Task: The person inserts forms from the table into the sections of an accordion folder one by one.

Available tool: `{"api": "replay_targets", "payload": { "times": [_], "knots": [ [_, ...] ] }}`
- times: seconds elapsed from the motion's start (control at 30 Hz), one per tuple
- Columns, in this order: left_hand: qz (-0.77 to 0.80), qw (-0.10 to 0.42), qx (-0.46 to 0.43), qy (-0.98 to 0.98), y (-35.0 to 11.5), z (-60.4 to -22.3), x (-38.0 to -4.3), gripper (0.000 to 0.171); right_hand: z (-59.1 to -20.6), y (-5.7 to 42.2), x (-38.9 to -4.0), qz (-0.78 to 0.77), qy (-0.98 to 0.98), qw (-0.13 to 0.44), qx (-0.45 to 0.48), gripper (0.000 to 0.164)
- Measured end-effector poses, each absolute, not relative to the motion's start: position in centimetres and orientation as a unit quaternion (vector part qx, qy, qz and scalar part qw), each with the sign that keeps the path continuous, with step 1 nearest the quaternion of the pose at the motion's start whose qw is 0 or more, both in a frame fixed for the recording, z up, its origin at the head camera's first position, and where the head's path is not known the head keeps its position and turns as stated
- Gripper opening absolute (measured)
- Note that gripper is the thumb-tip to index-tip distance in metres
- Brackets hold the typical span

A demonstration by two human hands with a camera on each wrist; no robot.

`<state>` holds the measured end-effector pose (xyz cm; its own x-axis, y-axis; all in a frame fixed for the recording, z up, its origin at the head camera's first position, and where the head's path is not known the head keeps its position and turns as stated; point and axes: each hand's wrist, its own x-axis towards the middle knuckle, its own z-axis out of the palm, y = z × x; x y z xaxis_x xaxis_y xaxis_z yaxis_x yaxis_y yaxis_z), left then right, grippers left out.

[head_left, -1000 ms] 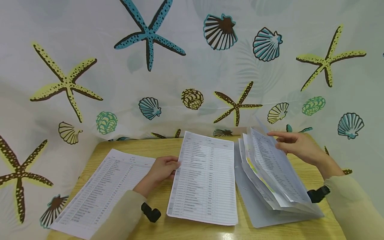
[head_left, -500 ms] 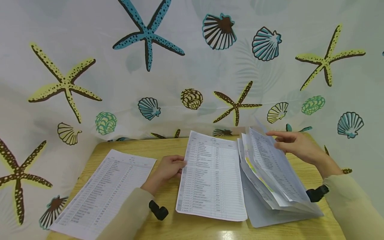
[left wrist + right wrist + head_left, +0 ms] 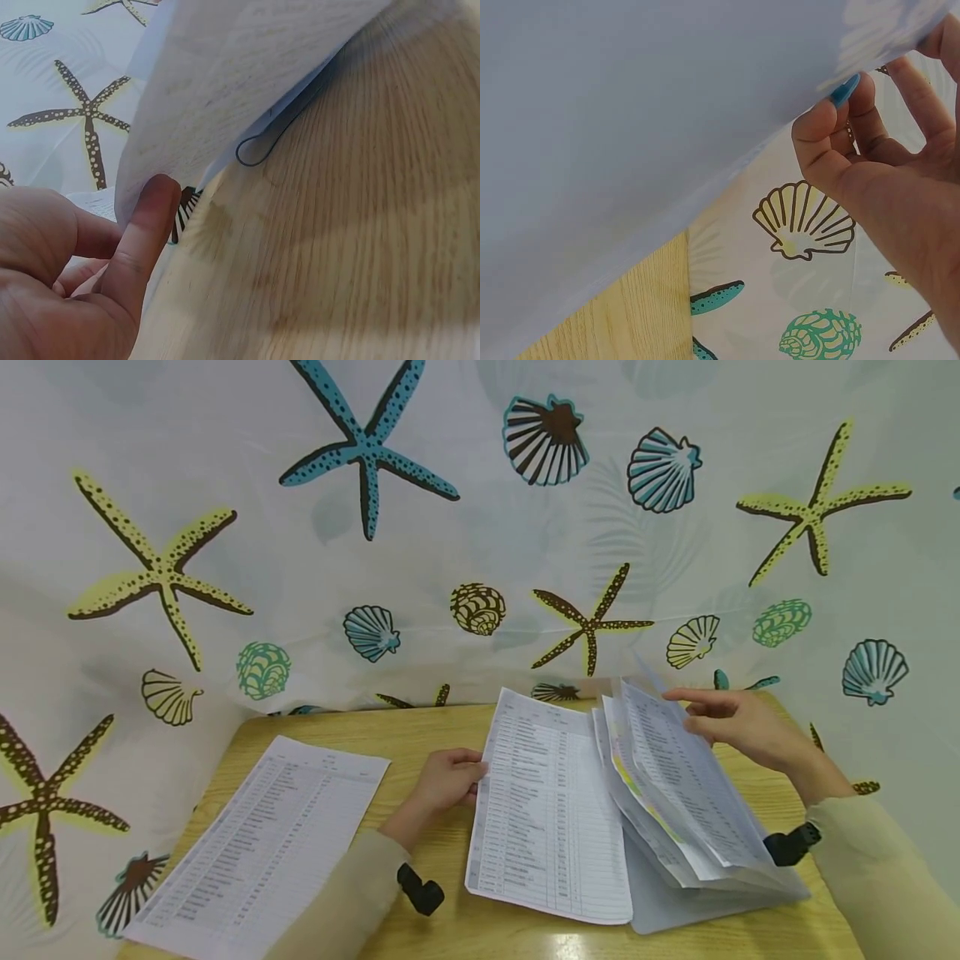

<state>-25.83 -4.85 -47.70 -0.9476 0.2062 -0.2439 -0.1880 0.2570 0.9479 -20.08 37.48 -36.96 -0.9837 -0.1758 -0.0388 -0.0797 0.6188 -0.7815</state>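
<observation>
My left hand [image 3: 448, 781] pinches the left edge of a printed sheet of paper [image 3: 551, 818], a page of ruled rows raised at a slant above the table. In the left wrist view the thumb and fingers meet at the paper's edge [image 3: 187, 97]. The sheet's right side overlaps a grey document folder [image 3: 712, 906] that stands open with several papers [image 3: 667, 777] inside, some showing yellow strips. My right hand [image 3: 750, 722] holds the folder's raised cover and top pages by their upper right edge; the right wrist view shows the cover's grey-blue outer face [image 3: 630, 135].
Another printed sheet [image 3: 262, 843] lies at the left of the wooden table [image 3: 405, 722]. Behind the table hangs a white cloth [image 3: 450, 543] printed with starfish and shells. Small black devices are strapped to both wrists.
My left hand has carried the printed sheet to the right, so it now covers part of the open folder. The right hand keeps its hold on the folder's cover, nearly still.
</observation>
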Motion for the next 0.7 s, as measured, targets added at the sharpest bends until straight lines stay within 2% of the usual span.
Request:
{"api": "replay_targets", "payload": {
  "times": [0.5,0.7],
  "knots": [
    [0.643,0.164,-0.029,0.748,-4.36,-47.19,-25.7,0.03,-36.98,37.67,-20.08,-0.442,0.892,0.056,-0.075,0.05],
    [0.665,0.15,-0.05,0.73,-4.73,-47.63,-25.82,0.031,-37.1,37.74,-20.09,-0.437,0.895,0.054,-0.073,0.051]
  ]
}}
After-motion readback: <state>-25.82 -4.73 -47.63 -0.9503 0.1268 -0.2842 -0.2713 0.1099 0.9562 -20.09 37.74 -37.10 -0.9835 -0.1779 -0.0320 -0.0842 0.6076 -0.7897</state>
